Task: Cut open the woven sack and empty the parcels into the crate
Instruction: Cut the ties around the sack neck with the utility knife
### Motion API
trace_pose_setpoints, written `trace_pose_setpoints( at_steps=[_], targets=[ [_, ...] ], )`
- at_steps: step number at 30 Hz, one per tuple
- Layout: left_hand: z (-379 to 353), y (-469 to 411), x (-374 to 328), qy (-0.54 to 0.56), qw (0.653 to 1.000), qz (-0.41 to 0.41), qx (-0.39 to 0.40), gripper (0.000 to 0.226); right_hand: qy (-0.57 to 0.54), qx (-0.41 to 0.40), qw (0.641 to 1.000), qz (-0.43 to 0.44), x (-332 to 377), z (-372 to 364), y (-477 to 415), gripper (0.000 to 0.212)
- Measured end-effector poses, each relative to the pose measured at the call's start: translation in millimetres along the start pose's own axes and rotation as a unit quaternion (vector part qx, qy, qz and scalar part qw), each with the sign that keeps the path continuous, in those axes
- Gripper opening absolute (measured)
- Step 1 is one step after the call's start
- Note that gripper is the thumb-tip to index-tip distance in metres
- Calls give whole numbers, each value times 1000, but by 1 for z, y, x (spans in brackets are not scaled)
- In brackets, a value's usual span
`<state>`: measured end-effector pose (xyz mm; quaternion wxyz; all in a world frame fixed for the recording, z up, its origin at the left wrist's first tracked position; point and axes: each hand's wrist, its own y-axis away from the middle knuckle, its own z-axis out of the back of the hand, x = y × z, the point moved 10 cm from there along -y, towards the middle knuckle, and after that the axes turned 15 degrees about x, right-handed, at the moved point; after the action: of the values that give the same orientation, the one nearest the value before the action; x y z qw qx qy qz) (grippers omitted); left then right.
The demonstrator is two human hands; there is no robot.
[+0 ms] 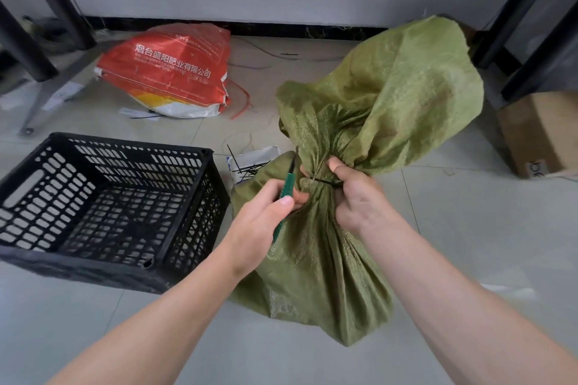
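At centre frame the left hand curls round a green-handled cutter, its dark blade just left of the black tie that cinches the green woven sack on the floor. The right hand grips the gathered neck, thumb just above the tie — a slip could nick it, or slash the parcels inside. Those parcels are hidden, and the blade is too blurred to judge contact. The black crate stands just left of the sack — a hasty tip might spill past it.

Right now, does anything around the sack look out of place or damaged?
Minor clutter only: loose black ties lie scattered behind the green sack, beside the crate, and red string trails from the red bag. No damage shows.
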<state>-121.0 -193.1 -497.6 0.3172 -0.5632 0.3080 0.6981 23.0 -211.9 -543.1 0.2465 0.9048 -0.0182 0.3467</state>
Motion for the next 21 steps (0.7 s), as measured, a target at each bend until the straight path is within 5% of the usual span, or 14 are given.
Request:
trace_pose_setpoints(
  at_steps=[6, 13, 21],
  targets=[
    [4, 2, -15, -156, 988, 13, -4, 23, -4, 18, 1000, 9, 5, -2, -2, 20],
    [32, 9, -61, -457, 881, -63, -103, 29, 38, 15, 998, 53, 16, -15, -1, 8],
    [38, 11, -32, -531, 846, 38, 12, 37, 35, -12, 997, 67, 21, -13, -6, 23]
  ],
)
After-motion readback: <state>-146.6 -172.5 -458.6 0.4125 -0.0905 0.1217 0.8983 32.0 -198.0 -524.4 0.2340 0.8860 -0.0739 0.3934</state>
